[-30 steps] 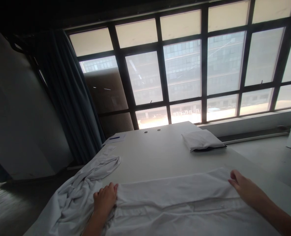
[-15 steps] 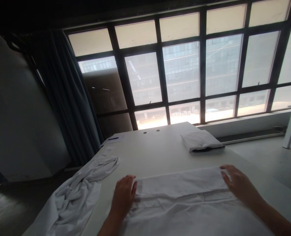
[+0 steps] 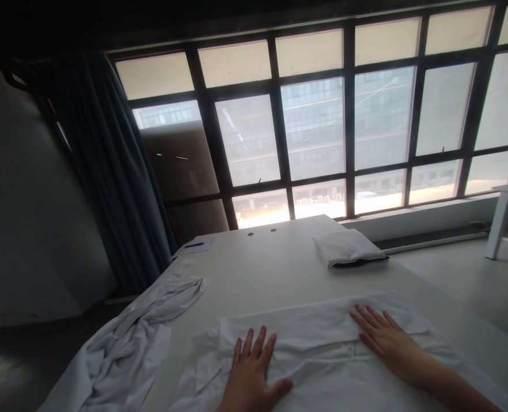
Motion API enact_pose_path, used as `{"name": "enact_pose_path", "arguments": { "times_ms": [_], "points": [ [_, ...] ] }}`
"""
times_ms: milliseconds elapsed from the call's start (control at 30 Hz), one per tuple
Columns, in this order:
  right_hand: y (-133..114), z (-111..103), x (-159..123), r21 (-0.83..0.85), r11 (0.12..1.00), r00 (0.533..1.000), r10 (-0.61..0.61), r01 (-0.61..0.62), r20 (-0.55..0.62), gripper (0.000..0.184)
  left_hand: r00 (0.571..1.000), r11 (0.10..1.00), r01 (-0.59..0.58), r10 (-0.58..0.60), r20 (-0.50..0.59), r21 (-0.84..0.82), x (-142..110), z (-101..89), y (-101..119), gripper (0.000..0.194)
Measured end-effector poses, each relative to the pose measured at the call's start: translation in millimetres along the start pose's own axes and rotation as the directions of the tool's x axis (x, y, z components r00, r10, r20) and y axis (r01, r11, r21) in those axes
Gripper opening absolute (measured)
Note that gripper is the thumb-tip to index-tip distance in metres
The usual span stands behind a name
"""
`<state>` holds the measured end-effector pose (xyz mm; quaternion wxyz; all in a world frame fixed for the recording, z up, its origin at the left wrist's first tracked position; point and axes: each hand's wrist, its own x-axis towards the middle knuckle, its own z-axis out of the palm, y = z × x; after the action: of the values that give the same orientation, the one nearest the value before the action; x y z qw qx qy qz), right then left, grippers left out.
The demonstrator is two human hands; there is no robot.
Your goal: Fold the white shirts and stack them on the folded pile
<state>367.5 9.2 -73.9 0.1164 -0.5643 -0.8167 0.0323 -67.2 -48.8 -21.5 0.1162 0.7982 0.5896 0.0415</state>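
Note:
A white garment point(image 3: 318, 326) lies spread on the white table point(image 3: 271, 269) right in front of me, its far edge folded over into a flat band. My left hand point(image 3: 251, 375) rests flat on the garment's near left part, fingers spread, holding nothing. On the right end of the folded band my right hand point(image 3: 385, 337) also presses down flat with its fingers stretched out.
A crumpled white cloth point(image 3: 133, 337) hangs over the table's left edge. A folded white stack point(image 3: 346, 249) sits at the far right of the table. Paper with a blue pen point(image 3: 195, 245) lies at the far left corner. Dark curtain point(image 3: 111, 183) and large windows stand behind.
Both hands let go of the garment's far edge after folding it toward me and now lie flat on the cloth. The left hand moved right and nearer.

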Motion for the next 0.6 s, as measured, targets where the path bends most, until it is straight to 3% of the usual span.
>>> {"name": "enact_pose_path", "arguments": {
  "times_ms": [133,200,267,300,400,467,533,600],
  "points": [
    [54.4,4.9,-3.5,-0.124,0.963,0.971,0.232,-0.237,-0.057,0.059,0.999,0.999,0.049,-0.049,0.014,-0.008,0.4,-3.0,5.2,0.098],
    [57.7,2.8,-3.0,-0.158,0.942,0.953,0.280,-0.295,-0.111,0.057,0.998,0.998,0.059,-0.059,0.000,-0.013,0.0,-3.0,7.7,0.094],
    [35.6,-0.5,0.3,-0.144,0.962,0.966,0.211,-0.232,-0.149,0.056,0.997,0.998,0.068,-0.068,-0.023,-0.018,-0.3,-3.5,9.6,0.090],
    [16.5,-2.3,2.4,-0.120,0.984,0.982,0.117,-0.135,-0.149,0.056,0.997,0.997,0.074,-0.075,-0.029,-0.020,-0.3,-4.1,10.5,0.089],
    [-50.9,-7.3,6.5,0.056,0.990,0.991,-0.131,0.132,-0.030,0.059,0.995,0.996,0.092,-0.093,-0.027,-0.016,-0.3,-8.2,14.3,0.089],
    [-83.0,-11.5,6.7,0.153,0.964,0.973,-0.226,0.218,0.039,0.062,0.994,0.995,0.103,-0.103,-0.023,-0.005,-0.4,-12.5,17.5,0.089],
    [-92.3,-15.9,6.2,0.204,0.951,0.963,-0.255,0.233,0.088,0.063,0.994,0.994,0.112,-0.112,-0.009,0.005,-0.5,-16.9,20.3,0.092],
    [-79.4,-18.8,6.8,0.203,0.958,0.968,-0.226,0.201,0.107,0.062,0.994,0.994,0.111,-0.111,0.010,0.005,-0.5,-20.4,21.7,0.095]
  ]
}}
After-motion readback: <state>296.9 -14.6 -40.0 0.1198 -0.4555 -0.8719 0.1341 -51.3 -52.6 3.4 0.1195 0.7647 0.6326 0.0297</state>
